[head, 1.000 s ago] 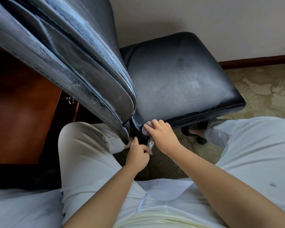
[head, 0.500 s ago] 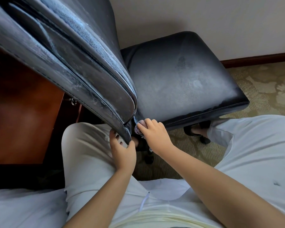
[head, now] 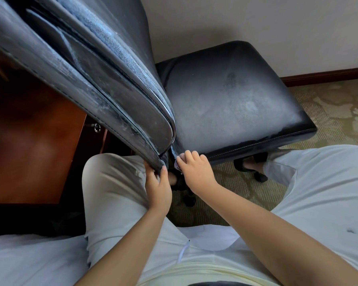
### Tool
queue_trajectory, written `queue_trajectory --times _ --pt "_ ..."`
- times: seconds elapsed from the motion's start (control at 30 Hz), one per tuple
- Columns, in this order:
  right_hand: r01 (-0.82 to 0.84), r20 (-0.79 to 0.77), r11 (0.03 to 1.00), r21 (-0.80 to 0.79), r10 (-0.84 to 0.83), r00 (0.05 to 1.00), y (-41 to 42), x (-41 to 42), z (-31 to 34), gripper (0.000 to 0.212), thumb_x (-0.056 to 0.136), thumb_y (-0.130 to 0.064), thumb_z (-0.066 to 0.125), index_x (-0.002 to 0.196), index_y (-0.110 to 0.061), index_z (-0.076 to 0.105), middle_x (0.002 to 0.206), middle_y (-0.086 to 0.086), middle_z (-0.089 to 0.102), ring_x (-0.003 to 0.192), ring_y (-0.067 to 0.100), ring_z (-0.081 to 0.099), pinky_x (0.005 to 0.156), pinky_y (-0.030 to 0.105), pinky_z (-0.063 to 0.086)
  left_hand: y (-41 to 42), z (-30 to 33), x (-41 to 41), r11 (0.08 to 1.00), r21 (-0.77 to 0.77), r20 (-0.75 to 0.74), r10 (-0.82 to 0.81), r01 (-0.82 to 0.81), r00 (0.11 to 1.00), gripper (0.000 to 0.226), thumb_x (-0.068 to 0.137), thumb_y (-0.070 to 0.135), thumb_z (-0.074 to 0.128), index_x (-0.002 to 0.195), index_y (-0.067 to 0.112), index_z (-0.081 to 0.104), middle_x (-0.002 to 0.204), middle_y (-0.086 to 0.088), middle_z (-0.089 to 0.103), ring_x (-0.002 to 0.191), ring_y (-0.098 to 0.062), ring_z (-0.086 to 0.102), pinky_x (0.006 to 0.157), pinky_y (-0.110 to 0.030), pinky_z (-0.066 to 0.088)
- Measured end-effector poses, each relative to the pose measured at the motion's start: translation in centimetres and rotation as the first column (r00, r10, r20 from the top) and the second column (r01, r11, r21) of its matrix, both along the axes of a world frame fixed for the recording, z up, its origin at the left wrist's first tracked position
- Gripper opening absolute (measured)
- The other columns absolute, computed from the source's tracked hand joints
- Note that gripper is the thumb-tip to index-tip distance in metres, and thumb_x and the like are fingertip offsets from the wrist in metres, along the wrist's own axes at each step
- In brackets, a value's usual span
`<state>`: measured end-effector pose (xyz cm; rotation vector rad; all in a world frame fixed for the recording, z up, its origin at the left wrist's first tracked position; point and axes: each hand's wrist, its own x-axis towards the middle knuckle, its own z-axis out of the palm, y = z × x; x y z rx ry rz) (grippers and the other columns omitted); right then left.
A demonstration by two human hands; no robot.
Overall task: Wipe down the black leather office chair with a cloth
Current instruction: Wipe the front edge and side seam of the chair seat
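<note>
The black leather office chair fills the upper view: its dusty seat [head: 232,100] on the right and its backrest [head: 87,75] slanting from the upper left down to the middle. My left hand [head: 158,187] grips the backrest's lower corner between thumb and fingers. My right hand [head: 195,169] holds a small pale purple cloth [head: 177,165] and presses it into the gap where backrest and seat meet. Most of the cloth is hidden under my fingers.
A reddish wooden desk [head: 29,149] with a metal drawer pull stands at the left. Patterned carpet [head: 329,108] and a dark wooden skirting board lie at the right. My knees in pale trousers flank the chair base; a chair caster [head: 260,177] shows under the seat.
My left hand rose from below the seat and took hold of the backrest's lower corner. My right hand with the cloth shifted slightly up and left into the gap.
</note>
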<state>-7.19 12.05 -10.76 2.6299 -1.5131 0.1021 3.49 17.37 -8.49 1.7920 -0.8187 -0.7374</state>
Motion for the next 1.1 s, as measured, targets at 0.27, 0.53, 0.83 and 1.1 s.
queue_trajectory --times 0.27,0.53,0.83,1.1 --pt "-0.007 -0.002 1.0 0.01 0.007 1.0 0.0 -0.7 0.0 0.041 0.052 -0.027 0.08 0.091 -0.023 0.068 0.08 -0.002 0.056 0.067 0.018 0.052 0.054 0.027 0.035 0.1 0.1 -0.3 0.997 -0.078 0.024 0.015 -0.013 1.0 0.041 0.097 0.01 0.049 0.136 -0.001 0.043 0.117 -0.001 0.057 0.099 0.009 0.05 0.082 0.003 0.034" --pt "-0.106 -0.055 0.994 0.034 0.108 0.993 -0.2 -0.6 -0.3 0.058 0.075 -0.03 0.069 0.129 -0.019 0.054 0.11 0.002 0.057 0.09 0.021 0.054 0.067 0.03 0.04 -0.1 0.1 -0.1 0.996 -0.088 0.012 0.014 -0.013 1.0 0.039 0.097 0.007 0.05 0.134 -0.005 0.045 0.116 -0.004 0.057 0.094 0.021 0.049 0.079 0.003 0.035" --pt "-0.195 0.085 0.974 -0.119 0.205 0.975 -0.7 -1.4 -0.1 0.065 0.05 -0.023 0.085 0.112 -0.014 0.068 0.092 0.005 0.064 0.071 0.022 0.057 0.056 0.029 0.044 0.0 0.2 0.0 0.996 -0.077 0.018 0.035 -0.034 0.999 0.04 0.097 0.01 0.05 0.135 -0.003 0.046 0.119 -0.004 0.057 0.099 0.011 0.049 0.082 0.003 0.035" --pt "-0.208 0.209 0.976 -0.057 0.216 0.954 -0.7 -0.8 -1.2 0.044 0.047 -0.013 0.086 0.086 -0.005 0.069 0.079 0.009 0.062 0.066 0.024 0.058 0.055 0.03 0.049 -0.1 0.2 -0.1 0.996 -0.076 0.024 0.051 -0.049 0.998 0.038 0.096 0.01 0.051 0.132 -0.002 0.049 0.118 -0.003 0.057 0.103 0.003 0.052 0.083 0.001 0.037"
